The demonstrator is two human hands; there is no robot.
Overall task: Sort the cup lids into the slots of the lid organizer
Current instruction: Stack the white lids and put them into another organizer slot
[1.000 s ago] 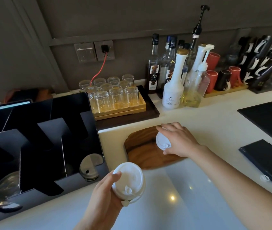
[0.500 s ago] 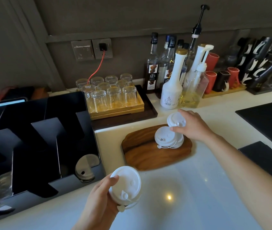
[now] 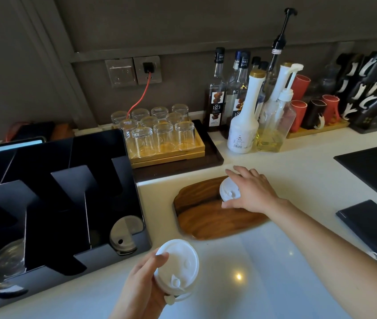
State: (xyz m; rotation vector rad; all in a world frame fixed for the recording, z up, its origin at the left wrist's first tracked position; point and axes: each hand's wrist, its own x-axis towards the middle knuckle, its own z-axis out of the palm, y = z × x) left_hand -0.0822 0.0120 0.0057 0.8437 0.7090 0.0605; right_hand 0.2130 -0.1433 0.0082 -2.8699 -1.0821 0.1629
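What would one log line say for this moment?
left hand: holds white lid | right hand: grasps white lids on wooden board | lid organizer: partly filled

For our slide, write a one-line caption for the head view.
Left hand holds a white lid near the black organizer; right hand grips another lid over the wooden board.

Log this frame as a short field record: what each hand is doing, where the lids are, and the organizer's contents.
left hand: left hand holds a white lid above the counter, in front of the organizer
right hand: right hand grips a small white lid over the wooden board
organizer: black lid organizer at left, several slots
organizer contents: a translucent lid in the right front slot; a clear lid in the left front slot
background: upturned glasses on a tray, syrup bottles by the wall
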